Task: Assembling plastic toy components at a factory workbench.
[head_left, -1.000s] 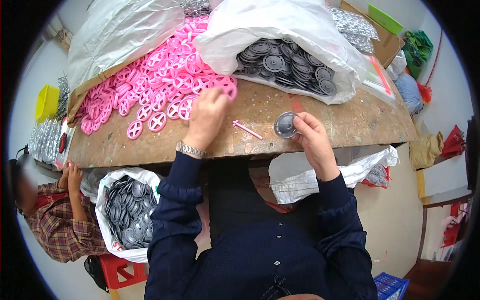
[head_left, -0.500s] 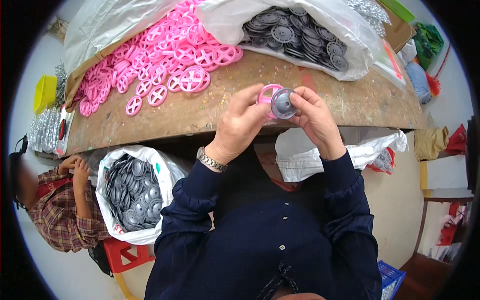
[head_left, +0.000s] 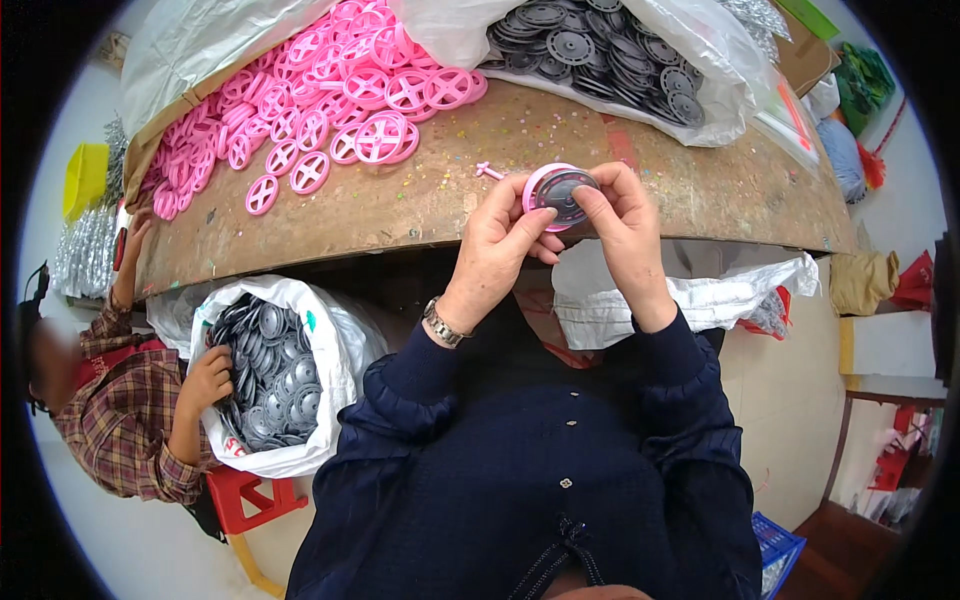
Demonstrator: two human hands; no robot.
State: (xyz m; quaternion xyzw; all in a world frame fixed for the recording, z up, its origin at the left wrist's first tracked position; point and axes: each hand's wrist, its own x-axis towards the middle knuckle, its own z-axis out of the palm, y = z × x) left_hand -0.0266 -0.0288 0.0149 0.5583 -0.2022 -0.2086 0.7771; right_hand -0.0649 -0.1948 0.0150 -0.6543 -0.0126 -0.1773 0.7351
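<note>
Over the table's front edge, my left hand [head_left: 492, 250] grips a pink spoked ring [head_left: 530, 197] at its left side, thumb on top and fingers below. A dark grey round disc [head_left: 556, 190] lies face up within the ring's rim. My right hand [head_left: 630, 230] holds the same pair from the right, its thumb pressed on the disc's face. The ring's spokes are hidden under the disc. Just beyond my left fingers, a small pink stick-like piece [head_left: 489, 171] rests on the table [head_left: 420, 190].
Pink rings [head_left: 385, 135] are heaped at the back left, grey discs [head_left: 570, 48] in a white sack at the back right. Another sack [head_left: 330, 375] of grey discs stands below left, beside a red stool [head_left: 240, 505] and a co-worker [head_left: 130, 420]. A white sheet [head_left: 690, 310] hangs near my right forearm.
The disc, tilted and offset to the ring's right before, now sits over the ring. The small pink piece has come into sight. The co-worker's hands have parted, one reaching to the disc sack.
</note>
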